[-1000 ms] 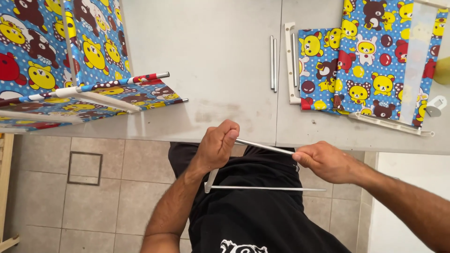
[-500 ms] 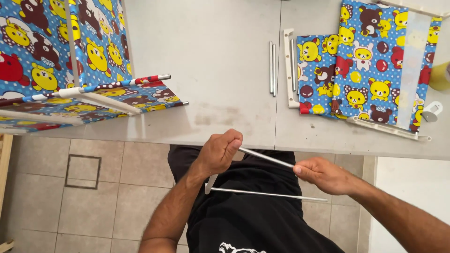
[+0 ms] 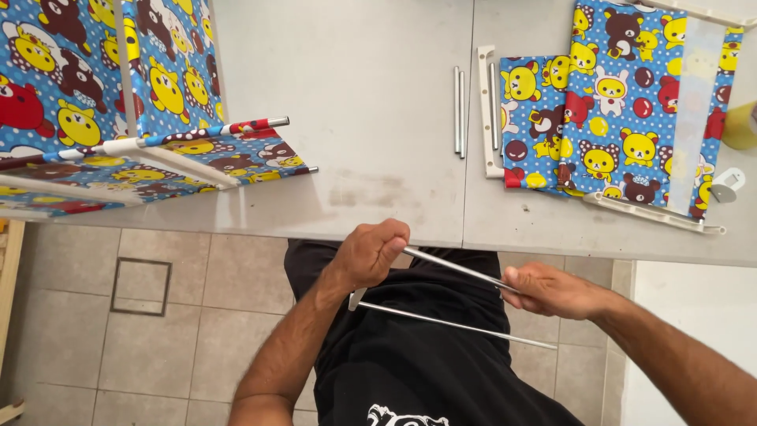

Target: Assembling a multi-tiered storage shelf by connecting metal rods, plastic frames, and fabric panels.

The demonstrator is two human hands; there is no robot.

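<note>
Two thin metal rods [image 3: 453,270] held below the worktop [image 3: 378,118] edge, above the lap. Left hand [image 3: 371,254] fisted around both; right hand [image 3: 548,290] pinching the upper rod. Long axes run left-right, slightly splayed.

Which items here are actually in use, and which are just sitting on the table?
In hand:
- left hand and right hand gripping one thin silver metal rod
- second thin metal rod, below the hands

Lying about:
- two short metal rods on the grey table
- cartoon-print fabric panel
- white plastic bracket
- fabric-covered frame
</note>
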